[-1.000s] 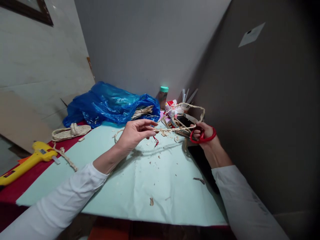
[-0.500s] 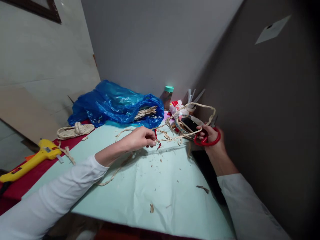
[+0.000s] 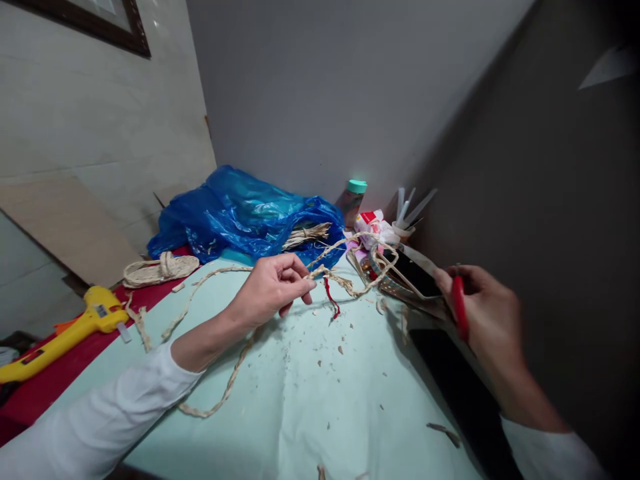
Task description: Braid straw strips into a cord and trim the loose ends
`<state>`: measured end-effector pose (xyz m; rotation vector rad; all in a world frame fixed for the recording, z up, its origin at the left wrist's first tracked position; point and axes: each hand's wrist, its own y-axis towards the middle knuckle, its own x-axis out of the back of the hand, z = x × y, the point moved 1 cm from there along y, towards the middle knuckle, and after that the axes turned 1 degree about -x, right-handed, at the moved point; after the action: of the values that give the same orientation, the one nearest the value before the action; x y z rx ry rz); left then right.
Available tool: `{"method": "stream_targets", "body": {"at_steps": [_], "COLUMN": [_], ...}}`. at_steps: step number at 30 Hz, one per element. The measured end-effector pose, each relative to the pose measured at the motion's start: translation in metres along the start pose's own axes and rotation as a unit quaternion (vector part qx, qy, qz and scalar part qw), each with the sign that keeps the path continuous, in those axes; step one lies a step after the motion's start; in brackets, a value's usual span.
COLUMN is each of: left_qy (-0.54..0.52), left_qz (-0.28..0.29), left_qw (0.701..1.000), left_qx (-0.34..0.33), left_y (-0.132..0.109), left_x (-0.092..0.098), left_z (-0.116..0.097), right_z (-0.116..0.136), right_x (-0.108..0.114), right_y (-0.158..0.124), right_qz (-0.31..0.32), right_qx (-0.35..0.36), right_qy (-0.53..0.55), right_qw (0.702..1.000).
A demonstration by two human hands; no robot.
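My left hand (image 3: 275, 287) is closed in a pinch on a pale braided straw cord (image 3: 226, 395). Part of the cord loops forward past the fingers, and a long tail lies on the table to the left. A short red string (image 3: 330, 300) hangs just beside the fingertips. Over at the right, my right hand (image 3: 493, 313) is closed around red-handled scissors (image 3: 459, 308), apart from the cord; their blades are mostly hidden. Near it is a tray-like box (image 3: 417, 299) with a dark phone-like slab on it.
A blue plastic bag (image 3: 225, 210) with straw bundles (image 3: 307, 235) lies at the back. To the left are a woven straw slipper (image 3: 161, 268) and a yellow glue gun (image 3: 95, 317). Behind stand a green-lidded jar (image 3: 356, 190) and a cup of glue sticks (image 3: 404, 230). Scraps litter the pale sheet (image 3: 320, 400).
My right hand has let go of the cord and moved right with the scissors. The cord loop has dropped lower. My left hand keeps its pinch, and the view has shifted slightly.
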<state>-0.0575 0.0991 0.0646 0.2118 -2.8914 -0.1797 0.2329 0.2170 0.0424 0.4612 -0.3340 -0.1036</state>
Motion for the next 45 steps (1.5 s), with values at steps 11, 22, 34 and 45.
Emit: {"method": "stream_targets", "body": {"at_steps": [11,22,34,45], "left_qy": [0.000,0.016,-0.036,-0.046], "left_qz": [-0.039,-0.093,-0.024,-0.062], "left_qw": [0.999,0.995,0.998,0.997], "left_qx": [0.006,-0.039,-0.039,-0.017], "left_y": [-0.018,-0.032,-0.031,-0.031], "left_x": [-0.009,-0.018,-0.015,-0.017], "left_z": [0.000,-0.008,-0.005,-0.004], "right_z": [0.065,0.062,0.056,0.057], "right_x": [-0.058,-0.067,-0.067,-0.063], "right_y": [-0.075,-0.081,-0.079,-0.079], "right_qz": [0.217,0.261,0.257,0.245], "right_qx": [0.253,0.220,0.247,0.277], "right_qy": [-0.188,-0.191,-0.226,-0.217], "right_qw": [0.924,0.920,0.907,0.904]}}
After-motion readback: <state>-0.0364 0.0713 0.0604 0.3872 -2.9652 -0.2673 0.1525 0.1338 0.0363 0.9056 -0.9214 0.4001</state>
